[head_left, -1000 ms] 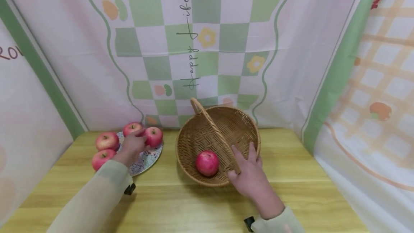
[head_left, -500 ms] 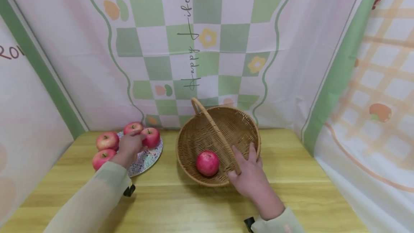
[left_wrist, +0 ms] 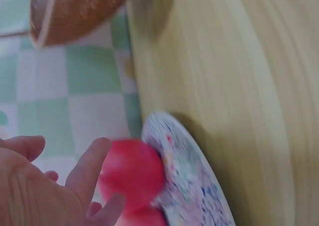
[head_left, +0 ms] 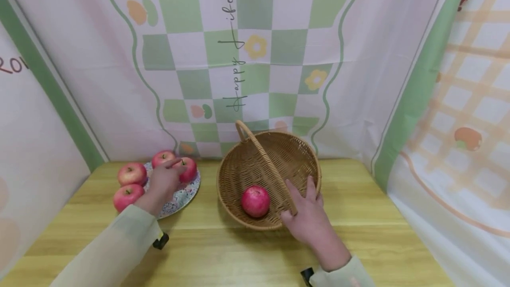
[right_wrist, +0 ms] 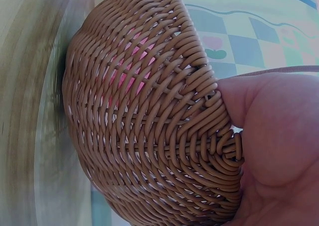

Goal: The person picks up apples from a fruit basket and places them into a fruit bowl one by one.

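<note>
My left hand [head_left: 164,183] is over the speckled plate [head_left: 178,203], its index finger stretched across the top of a red apple [head_left: 189,171]. In the left wrist view the fingers [left_wrist: 85,173] are spread beside that apple, not wrapped round it. Another apple [head_left: 162,157] sits behind the hand, and two more, the upper [head_left: 132,174] and lower [head_left: 128,196], lie at the plate's left. My right hand [head_left: 308,216] grips the rim of the wicker basket [head_left: 231,176] at the handle's near end, thumb at the rim, fingers reaching inside. A deep pink round fruit [head_left: 255,201] lies in the basket.
The basket's arched handle [head_left: 264,158] crosses over its opening. Everything stands on a wooden table [head_left: 223,256]. A checked cloth [head_left: 255,48] hangs right behind the table's far edge, and more cloth hangs at both sides.
The apple under my left hand has shifted slightly left. The left fingers drew in against it half a second ago, then the index finger stretched out again. My right hand and the basket stay put.
</note>
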Tool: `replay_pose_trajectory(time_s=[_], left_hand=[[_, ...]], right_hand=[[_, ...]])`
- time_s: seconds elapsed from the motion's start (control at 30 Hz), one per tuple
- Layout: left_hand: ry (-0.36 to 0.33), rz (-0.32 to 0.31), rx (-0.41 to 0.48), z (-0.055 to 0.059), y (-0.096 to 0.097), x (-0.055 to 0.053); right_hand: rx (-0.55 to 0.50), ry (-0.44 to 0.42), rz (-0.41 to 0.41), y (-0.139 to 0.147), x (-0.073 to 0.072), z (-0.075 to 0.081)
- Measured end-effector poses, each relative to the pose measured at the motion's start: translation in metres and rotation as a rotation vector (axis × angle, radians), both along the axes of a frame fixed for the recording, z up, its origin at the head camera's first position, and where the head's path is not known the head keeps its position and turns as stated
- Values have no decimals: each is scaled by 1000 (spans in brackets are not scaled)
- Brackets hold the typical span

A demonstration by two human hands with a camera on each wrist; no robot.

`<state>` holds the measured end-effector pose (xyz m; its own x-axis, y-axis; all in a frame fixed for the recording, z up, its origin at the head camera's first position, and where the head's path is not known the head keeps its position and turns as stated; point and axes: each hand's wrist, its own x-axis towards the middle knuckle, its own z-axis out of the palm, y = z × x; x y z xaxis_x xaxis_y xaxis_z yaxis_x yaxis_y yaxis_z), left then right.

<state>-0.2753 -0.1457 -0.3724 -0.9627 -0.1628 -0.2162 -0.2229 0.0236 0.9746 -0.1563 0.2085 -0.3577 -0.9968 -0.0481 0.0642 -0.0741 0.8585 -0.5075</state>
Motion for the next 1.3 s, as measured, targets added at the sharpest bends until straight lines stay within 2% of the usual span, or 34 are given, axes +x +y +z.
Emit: replay_pose_trajectory(time_s=[0.1, 0.2, 0.3, 0.43, 0.5, 0.57, 0.63, 0.73, 0.83, 0.97, 1.1, 1.3], left_hand=[[26, -41, -1, 4, 8, 7], [83, -113, 29, 7, 16, 13], [148, -227, 35, 8, 23, 17], [251, -412, -61, 10, 30, 21], [311, -475, -120, 13, 33, 25], [371, -526, -137, 17, 38, 27], [404, -573, -103, 21, 44, 29], [418, -654, -33, 23, 54, 30], [430, -719, -48, 21, 67, 30], [459, -732, -213, 15, 87, 28], [440, -715, -376, 8, 102, 26], [367, -746, -447, 0, 116, 24]], right_hand=[[2, 3, -1, 0, 0, 0], [5, 8, -3, 1, -1, -1], [4, 11, -4, 1, -1, -1], [7, 9, -4, 2, -1, -1], [6, 8, -5, 2, 0, -1], [6, 10, -4, 2, 0, -1], [5, 9, -4, 2, 0, -1], [3, -2, -4, 2, 0, 0], [1, -11, -3, 2, 1, 1], [-5, -3, 2, 2, 1, 1], [-11, 1, 5, 1, 0, 0], [-7, 1, 6, 0, 0, -1]])
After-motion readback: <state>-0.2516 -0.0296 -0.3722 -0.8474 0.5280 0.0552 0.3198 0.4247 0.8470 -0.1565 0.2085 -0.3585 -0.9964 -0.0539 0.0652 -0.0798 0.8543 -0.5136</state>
